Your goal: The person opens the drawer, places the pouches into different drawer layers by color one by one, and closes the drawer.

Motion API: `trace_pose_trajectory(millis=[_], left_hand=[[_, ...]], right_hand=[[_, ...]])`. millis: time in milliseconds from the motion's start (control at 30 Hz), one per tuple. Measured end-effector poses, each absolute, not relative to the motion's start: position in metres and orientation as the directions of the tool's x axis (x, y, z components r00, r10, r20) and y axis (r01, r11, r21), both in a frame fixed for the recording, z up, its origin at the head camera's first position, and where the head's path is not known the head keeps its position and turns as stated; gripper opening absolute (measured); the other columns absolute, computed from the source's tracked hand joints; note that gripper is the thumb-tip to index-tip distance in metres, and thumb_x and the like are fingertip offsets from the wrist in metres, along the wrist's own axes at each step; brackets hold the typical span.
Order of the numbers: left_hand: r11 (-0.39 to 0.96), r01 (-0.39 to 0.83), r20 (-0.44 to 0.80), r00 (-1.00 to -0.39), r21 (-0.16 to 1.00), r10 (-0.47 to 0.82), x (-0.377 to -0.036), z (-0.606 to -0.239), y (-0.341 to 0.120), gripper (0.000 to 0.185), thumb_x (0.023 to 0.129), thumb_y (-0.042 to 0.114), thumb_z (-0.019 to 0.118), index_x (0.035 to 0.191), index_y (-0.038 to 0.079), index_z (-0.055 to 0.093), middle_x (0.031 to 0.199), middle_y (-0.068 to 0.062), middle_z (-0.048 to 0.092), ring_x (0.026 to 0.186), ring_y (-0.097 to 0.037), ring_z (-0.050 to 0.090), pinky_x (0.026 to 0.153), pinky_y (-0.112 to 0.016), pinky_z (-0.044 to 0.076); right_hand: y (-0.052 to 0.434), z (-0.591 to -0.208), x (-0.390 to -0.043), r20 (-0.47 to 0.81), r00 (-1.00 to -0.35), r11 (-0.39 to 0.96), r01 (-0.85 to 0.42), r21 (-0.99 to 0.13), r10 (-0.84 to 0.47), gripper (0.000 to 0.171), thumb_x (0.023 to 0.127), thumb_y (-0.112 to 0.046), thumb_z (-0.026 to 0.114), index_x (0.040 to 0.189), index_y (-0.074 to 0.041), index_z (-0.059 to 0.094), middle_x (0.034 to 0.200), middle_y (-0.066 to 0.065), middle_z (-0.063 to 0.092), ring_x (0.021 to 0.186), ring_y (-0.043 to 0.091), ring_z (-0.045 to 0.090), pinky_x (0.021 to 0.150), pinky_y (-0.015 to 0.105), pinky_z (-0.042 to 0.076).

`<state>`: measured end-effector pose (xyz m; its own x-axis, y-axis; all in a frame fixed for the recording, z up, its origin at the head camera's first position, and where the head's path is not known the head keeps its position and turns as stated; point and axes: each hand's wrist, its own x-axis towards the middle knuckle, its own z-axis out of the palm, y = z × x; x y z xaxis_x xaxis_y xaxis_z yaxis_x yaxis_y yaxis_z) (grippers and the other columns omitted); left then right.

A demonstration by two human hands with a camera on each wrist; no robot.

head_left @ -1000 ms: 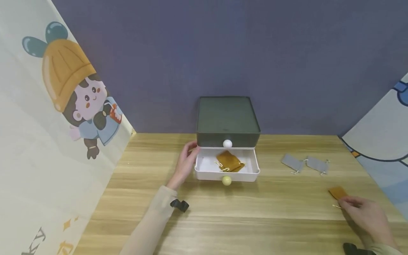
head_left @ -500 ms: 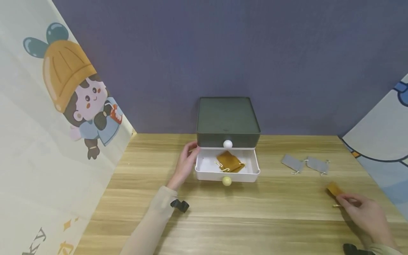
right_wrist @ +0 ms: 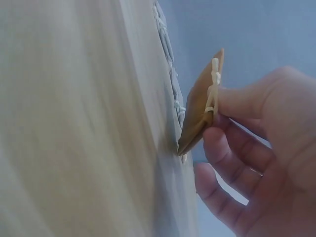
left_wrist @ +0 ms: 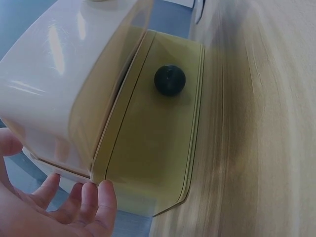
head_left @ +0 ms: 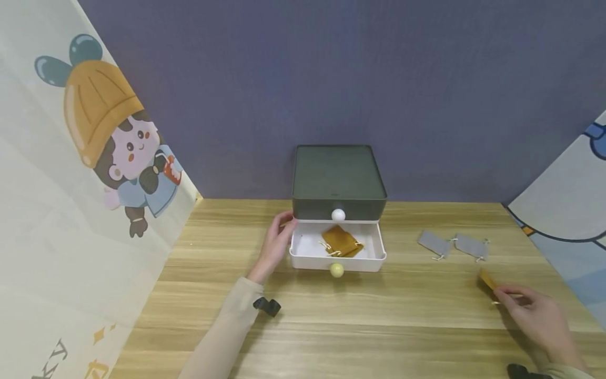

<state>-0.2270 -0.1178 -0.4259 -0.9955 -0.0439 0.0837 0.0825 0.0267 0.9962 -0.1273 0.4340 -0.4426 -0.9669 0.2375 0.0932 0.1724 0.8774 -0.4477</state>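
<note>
Nearest the camera on the person's right, the right hand (head_left: 537, 316) pinches a small brown pouch (head_left: 487, 279) between thumb and fingertips at its drawstring end. The wrist view shows the pouch (right_wrist: 200, 116) tilted up off the wooden table (head_left: 379, 316), only its lower corner touching the wood, with the cream cord running under the thumb. It looks like thin, soft cloth, flat and very light, so it will likely droop and fold rather than hold a shape. The gathered neck by the cord seems the surest place to hold it, since the cloth itself may slip between the fingers.

Farther in on the left, the left hand (head_left: 276, 245) rests with straight, relaxed fingers against the left side of a small drawer box (head_left: 338, 179). Its white lower drawer (head_left: 303, 247) stands pulled out, and the wrist view shows the fingertips (left_wrist: 101, 195) touching the box's edge without curling round it.

Inside the open drawer lies a second brown pouch (head_left: 342, 240), flat, with its cord loose. The upper drawer is closed behind its white knob (head_left: 338, 214).

Beyond the right hand, two grey pouches (head_left: 454, 244) lie side by side on the table, well apart from the box.
</note>
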Motion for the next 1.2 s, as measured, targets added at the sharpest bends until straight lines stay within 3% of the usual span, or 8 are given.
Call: trace_pose_trajectory(millis=[300,633,867,1000,1200], left_hand=[[0.013,0.086,0.086,-0.996,0.996,-0.027,-0.227,-0.426,-0.119,0.050,0.109,0.022,0.057,0.151,-0.003,0.048,0.153,-0.026,0.053,0.131,-0.045,0.061,0.101,-0.049,0.059],[0.018,0.085,0.086,-0.996,0.996,-0.038,-0.227,-0.427,-0.120,0.048,0.108,0.021,0.057,0.150,-0.002,0.050,0.152,-0.025,0.055,0.130,-0.044,0.062,0.094,-0.039,0.060],[0.026,0.085,0.086,-0.996,0.996,-0.032,-0.228,-0.428,-0.121,0.049,0.108,0.022,0.057,0.151,-0.002,0.049,0.153,-0.025,0.054,0.131,-0.044,0.061,0.097,-0.043,0.060],[0.035,0.083,0.084,-0.996,0.996,-0.027,-0.227,-0.428,-0.120,0.050,0.109,0.023,0.057,0.151,-0.002,0.049,0.153,-0.025,0.054,0.131,-0.045,0.061,0.098,-0.046,0.060],[0.047,0.099,0.101,-0.994,0.994,-0.046,-0.226,-0.425,-0.118,0.048,0.109,0.023,0.057,0.149,-0.002,0.052,0.152,-0.026,0.056,0.131,-0.045,0.061,0.101,-0.052,0.060]], right_hand=[[0.423,-0.441,-0.129,0.124,-0.977,0.878,0.094,-0.470,0.171,0.034,0.101,-0.031,0.074,0.115,-0.001,0.079,0.099,0.016,0.081,0.070,-0.021,0.048,0.057,0.015,0.043],[0.420,-0.440,-0.129,0.089,-0.976,0.865,0.134,-0.483,0.201,0.043,0.103,-0.035,0.071,0.120,0.003,0.076,0.109,0.025,0.079,0.070,-0.021,0.047,0.057,0.016,0.044],[0.421,-0.443,-0.129,0.117,-0.977,0.867,0.101,-0.487,0.179,0.040,0.102,-0.033,0.073,0.118,0.003,0.077,0.107,0.025,0.079,0.069,-0.021,0.049,0.056,0.014,0.045],[0.422,-0.443,-0.128,0.087,-0.975,0.854,0.136,-0.501,0.206,0.045,0.103,-0.036,0.071,0.120,0.005,0.076,0.105,0.023,0.080,0.069,-0.020,0.051,0.055,0.015,0.047],[0.417,-0.441,-0.128,0.011,-0.959,0.839,0.241,-0.488,0.282,0.051,0.104,-0.041,0.068,0.123,0.006,0.074,0.110,0.027,0.078,0.068,-0.007,0.054,0.053,0.024,0.048]])
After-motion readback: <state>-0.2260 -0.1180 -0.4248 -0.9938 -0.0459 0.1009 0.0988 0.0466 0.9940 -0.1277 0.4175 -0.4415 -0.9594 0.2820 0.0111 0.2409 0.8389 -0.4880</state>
